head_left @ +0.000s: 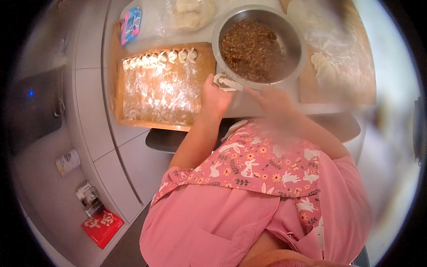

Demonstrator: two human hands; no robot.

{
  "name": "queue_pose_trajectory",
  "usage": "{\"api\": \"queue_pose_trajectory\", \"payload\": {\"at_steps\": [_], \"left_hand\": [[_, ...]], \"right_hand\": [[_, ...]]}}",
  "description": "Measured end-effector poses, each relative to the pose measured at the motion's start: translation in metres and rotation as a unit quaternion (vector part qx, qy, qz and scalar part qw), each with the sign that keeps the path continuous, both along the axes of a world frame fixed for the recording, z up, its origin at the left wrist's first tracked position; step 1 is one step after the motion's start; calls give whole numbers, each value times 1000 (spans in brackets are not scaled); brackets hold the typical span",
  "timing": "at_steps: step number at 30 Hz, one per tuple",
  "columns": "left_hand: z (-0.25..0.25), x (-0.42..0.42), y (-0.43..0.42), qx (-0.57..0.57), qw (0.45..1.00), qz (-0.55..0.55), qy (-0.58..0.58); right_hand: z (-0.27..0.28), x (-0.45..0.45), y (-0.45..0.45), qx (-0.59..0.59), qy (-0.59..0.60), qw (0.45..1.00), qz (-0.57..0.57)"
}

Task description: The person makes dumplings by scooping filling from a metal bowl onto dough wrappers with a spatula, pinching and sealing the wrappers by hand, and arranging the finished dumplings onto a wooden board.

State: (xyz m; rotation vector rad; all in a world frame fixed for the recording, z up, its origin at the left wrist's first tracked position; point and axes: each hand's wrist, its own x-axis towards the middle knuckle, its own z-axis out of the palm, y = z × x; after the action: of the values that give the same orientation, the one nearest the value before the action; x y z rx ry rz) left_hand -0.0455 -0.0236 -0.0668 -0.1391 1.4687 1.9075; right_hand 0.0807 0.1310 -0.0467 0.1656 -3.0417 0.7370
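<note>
My left hand holds a round white dumpling wrapper just below the near-left rim of a metal bowl. Dark brown minced filling lies in the bowl. My right hand grips a thin, pale utensil, whose tip is over the wrapper; its exact kind is unclear. To the left, a floured wooden tray bears a row of several folded dumplings along its far side.
On the right lies a wooden board with pale dough and clear plastic. More round wrappers sit at the back, beside a blue and pink packet. A red box stands low on the left.
</note>
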Motion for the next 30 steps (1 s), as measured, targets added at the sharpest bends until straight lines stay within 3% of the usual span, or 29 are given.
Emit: {"api": "queue_pose_trajectory", "payload": {"at_steps": [1,9,12,14,15,19,21,24,27,30], "left_hand": [[-3,-1,-1,111,987,45,-108],[-30,-2,-24,82,994,71,-35],[-13,0,-28,30,994,99,-22],[7,1,-29,13,994,110,-18],[14,0,-29,20,995,101,-12],[29,-2,-25,71,997,35,21],[32,-2,-21,84,996,8,32],[36,0,-13,95,995,-9,40],[36,-2,-10,93,995,3,47],[37,-10,-13,92,994,27,54]], "right_hand": [[-1,1,-1,1,5,1000,6],[10,8,11,20,-17,999,24],[29,-1,6,-59,-7,998,-28],[44,-9,3,-133,-95,986,-40],[51,-10,0,-133,-94,986,-39],[59,-10,-2,-326,-108,937,-66],[61,-9,0,-353,-122,926,-50],[56,-6,1,-450,-201,866,-81],[39,-1,0,-475,-105,872,-51],[39,4,6,-520,-167,831,-106]]}}
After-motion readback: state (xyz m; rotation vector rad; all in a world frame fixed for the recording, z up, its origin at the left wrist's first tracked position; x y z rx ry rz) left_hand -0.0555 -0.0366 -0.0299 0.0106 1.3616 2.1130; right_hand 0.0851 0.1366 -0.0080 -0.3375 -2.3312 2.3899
